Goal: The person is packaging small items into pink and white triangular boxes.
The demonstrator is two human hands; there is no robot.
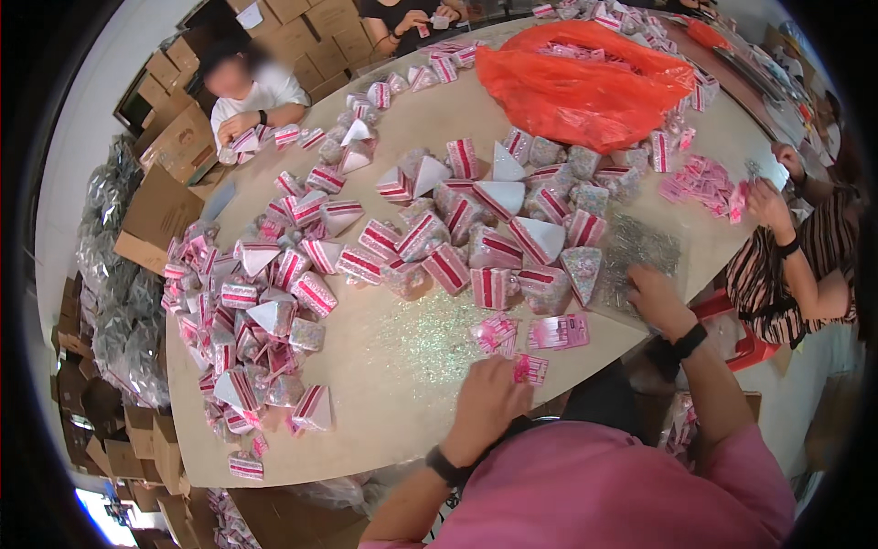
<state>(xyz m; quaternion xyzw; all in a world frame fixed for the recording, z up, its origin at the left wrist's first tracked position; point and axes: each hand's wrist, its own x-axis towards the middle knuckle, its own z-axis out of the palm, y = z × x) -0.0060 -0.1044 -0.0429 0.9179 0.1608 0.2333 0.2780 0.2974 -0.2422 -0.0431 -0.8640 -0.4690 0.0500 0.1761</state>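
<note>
My left hand (489,401) is at the table's near edge, its fingertips pinched on a small pink printed card (530,369). Just beyond it lie a little pile of pink cards (495,333) and a pink card stack (559,332). My right hand (660,300) rests on a flat stack of clear plastic bags (640,252), thumb and fingers apart on the top sheet. Past both hands sits a group of bagged cake-slice-shaped pieces (489,287), white with pink-red stripes, some showing a plain white triangular face.
A large heap of wrapped cake-slice pieces (265,320) covers the table's left side. Glitter (425,343) is scattered on the tabletop (366,439). A red plastic bag (576,96) lies at the back. Co-workers sit left, far and right. Cardboard boxes (160,212) stand left.
</note>
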